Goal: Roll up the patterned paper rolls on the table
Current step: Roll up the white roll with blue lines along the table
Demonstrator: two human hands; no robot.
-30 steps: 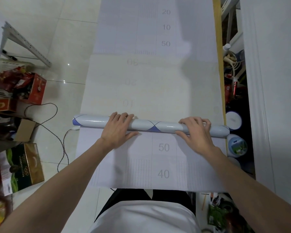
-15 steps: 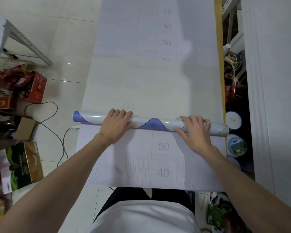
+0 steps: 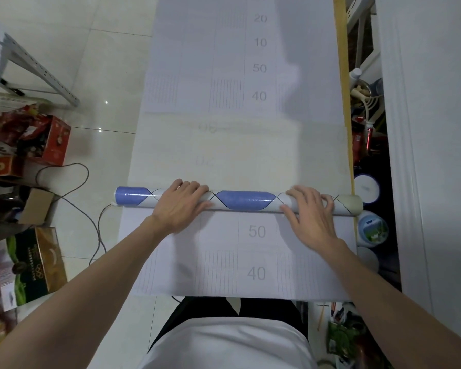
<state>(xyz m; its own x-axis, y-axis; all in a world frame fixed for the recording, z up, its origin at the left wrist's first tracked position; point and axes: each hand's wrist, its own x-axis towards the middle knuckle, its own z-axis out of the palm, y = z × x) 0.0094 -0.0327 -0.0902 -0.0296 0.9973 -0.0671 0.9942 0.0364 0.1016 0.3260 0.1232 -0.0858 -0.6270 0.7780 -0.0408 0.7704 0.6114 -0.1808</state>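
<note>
The patterned paper roll (image 3: pixel 245 200) lies crosswise on the long white sheet (image 3: pixel 256 249), a little way up from the person's body, with printed numbers on the paper both nearer and farther than it. The left hand (image 3: pixel 180 206) rests on it left of the blue band. The right hand (image 3: pixel 310 217) rests near the right end. Both hands are flat and relaxed, fingers laid over the top of the tube and thumbs on the near side, pressing rather than wrapping round it.

To roll well from here, I'd say both palms should push with equal weight and at the same pace, so the tube stays square to the sheet's edges and the ends don't creep into a cone. The left end already pokes out past the sheet's edge, so that side wants watching. From where I stand I can't quite tell which stretch of paper feeds into the roll.

The surface (image 3: pixel 342 102) is narrow and shows only as a yellowish strip along the right. To the left are pale floor tiles (image 3: pixel 91 62), a trailing cable (image 3: pixel 72 182), a red box (image 3: pixel 48 139), a green-and-gold box (image 3: pixel 35 265) and a metal rack (image 3: pixel 37 73). A tub (image 3: pixel 371 229) sits in the gap on the right.
</note>
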